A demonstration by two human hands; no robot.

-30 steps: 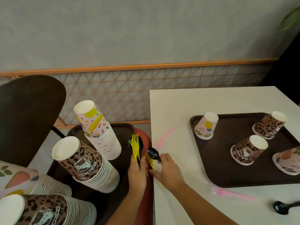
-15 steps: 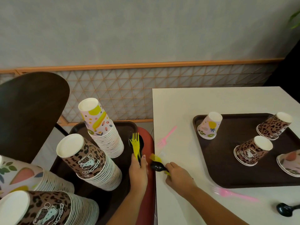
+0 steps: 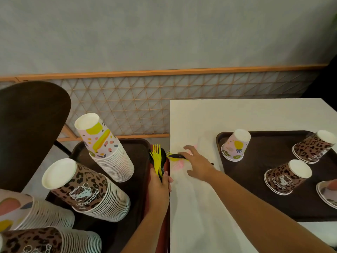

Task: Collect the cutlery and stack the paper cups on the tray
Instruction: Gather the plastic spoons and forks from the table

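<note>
My left hand (image 3: pixel 160 185) grips a bundle of yellow forks and a black spoon (image 3: pixel 157 159) upright, just off the table's left edge. My right hand (image 3: pixel 197 162) is on the white table (image 3: pixel 237 115) near that edge. It holds a black spoon with a yellow fork (image 3: pixel 175 156), their tips pointing left, and its fingers spread over a blurred pink fork (image 3: pixel 177 166) lying on the table. A dark brown tray (image 3: pixel 269 207) on the table carries upturned paper cups: a pink fruit-print one (image 3: pixel 236 146), two leopard-print ones (image 3: pixel 287 177) (image 3: pixel 313 145) and another pink one (image 3: pixel 328 192) at the right edge.
Left of the table, a second dark tray (image 3: pixel 138 148) holds tall tilted stacks of paper cups (image 3: pixel 107 150) (image 3: pixel 83 190), with more stacks at the bottom left (image 3: pixel 36 212). A dark chair back (image 3: pixel 31 125) stands at the far left. A lattice screen runs along the wall behind.
My right hand has moved forward along the table's left edge, carrying the black spoon and yellow fork, and now covers the pink fork. My left hand has stayed put with its bundle.
</note>
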